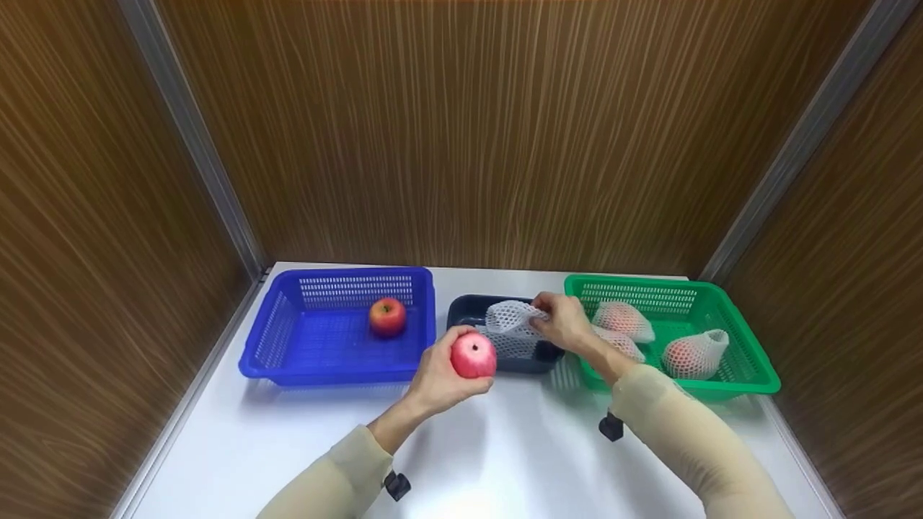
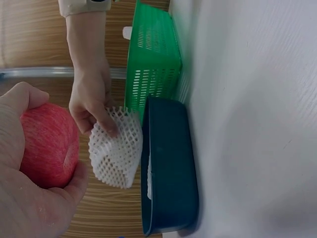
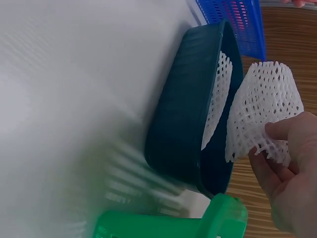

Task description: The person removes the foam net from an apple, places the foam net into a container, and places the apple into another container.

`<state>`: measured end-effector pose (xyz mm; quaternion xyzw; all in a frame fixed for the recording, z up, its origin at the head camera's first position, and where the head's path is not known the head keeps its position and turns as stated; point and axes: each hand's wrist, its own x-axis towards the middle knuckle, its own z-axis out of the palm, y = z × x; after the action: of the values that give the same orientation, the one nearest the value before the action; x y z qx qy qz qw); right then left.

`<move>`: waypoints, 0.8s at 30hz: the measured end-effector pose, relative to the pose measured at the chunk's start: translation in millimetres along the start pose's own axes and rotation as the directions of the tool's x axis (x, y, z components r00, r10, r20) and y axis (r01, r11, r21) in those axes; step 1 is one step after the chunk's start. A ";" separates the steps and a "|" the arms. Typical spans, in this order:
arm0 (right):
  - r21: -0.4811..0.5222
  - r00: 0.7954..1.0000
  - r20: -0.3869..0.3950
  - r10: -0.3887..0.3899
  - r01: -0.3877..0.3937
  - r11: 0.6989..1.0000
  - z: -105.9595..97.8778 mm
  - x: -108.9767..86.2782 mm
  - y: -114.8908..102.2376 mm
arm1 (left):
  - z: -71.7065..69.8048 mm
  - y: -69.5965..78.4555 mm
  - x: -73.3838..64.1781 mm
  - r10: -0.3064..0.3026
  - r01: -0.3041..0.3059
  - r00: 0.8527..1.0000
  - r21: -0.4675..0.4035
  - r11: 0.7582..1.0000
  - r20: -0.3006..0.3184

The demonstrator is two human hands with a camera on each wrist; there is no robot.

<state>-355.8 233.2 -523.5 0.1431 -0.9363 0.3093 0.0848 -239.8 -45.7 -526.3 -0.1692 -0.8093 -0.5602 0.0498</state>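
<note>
A red apple [image 1: 474, 355] sits in my left hand [image 1: 441, 375], its fingers and thumb curled round the sides. My right hand [image 1: 564, 321] pinches a white foam net sleeve [image 1: 510, 317] by one end, above the dark teal bin [image 1: 532, 365]. In the right wrist view the held sleeve [image 3: 265, 99] spreads out limp beyond the thumb and fingers. Another white net [image 3: 218, 99] lies inside the bin. The left wrist view shows the apple [image 2: 49, 146] against the palm, with the sleeve [image 2: 119, 148] a short way off.
On the left, a blue basket [image 1: 339, 376] holds one red apple [image 1: 387, 317]. At the right stands a green basket [image 1: 750, 346] with several net-wrapped apples [image 1: 692, 357]. Wood-patterned panels [image 1: 461, 144] enclose the white table [image 1: 505, 447] at the back and both sides.
</note>
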 end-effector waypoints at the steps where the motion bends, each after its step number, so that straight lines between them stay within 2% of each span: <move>1: -0.006 1.000 0.005 0.013 -0.013 1.000 1.5 1.4 0.7 | -0.1 -0.2 -0.2 -0.001 0.001 1.000 -0.001 1.000 0.000; 6: -0.086 0.995 0.054 0.083 -0.078 0.993 7.4 8.6 4.9 | -1.0 -1.5 -0.5 0.000 0.000 1.000 -0.001 1.000 -0.002; 11: -0.206 0.984 0.129 0.125 -0.097 0.974 12.8 13.1 5.4 | -1.8 -2.6 -0.6 0.000 0.000 1.000 -0.005 1.000 -0.008; 16: -0.330 0.980 0.177 0.086 -0.023 0.944 22.9 16.0 8.2 | -2.5 -2.6 0.4 -0.007 0.007 1.000 -0.004 1.000 -0.021; 19: -0.367 0.976 0.214 0.045 0.038 0.929 31.4 17.4 15.6 | -2.1 -3.1 1.3 -0.006 0.006 0.999 0.007 1.000 -0.041; 24: -0.388 0.959 0.279 0.053 0.062 0.920 38.3 14.6 11.2 | -2.5 -3.6 2.9 -0.009 0.009 0.999 0.011 1.000 -0.053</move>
<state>-375.8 215.5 -556.6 0.1681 -0.9813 0.0915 -0.0227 -244.0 -48.5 -527.8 -0.1504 -0.8118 -0.5600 0.0694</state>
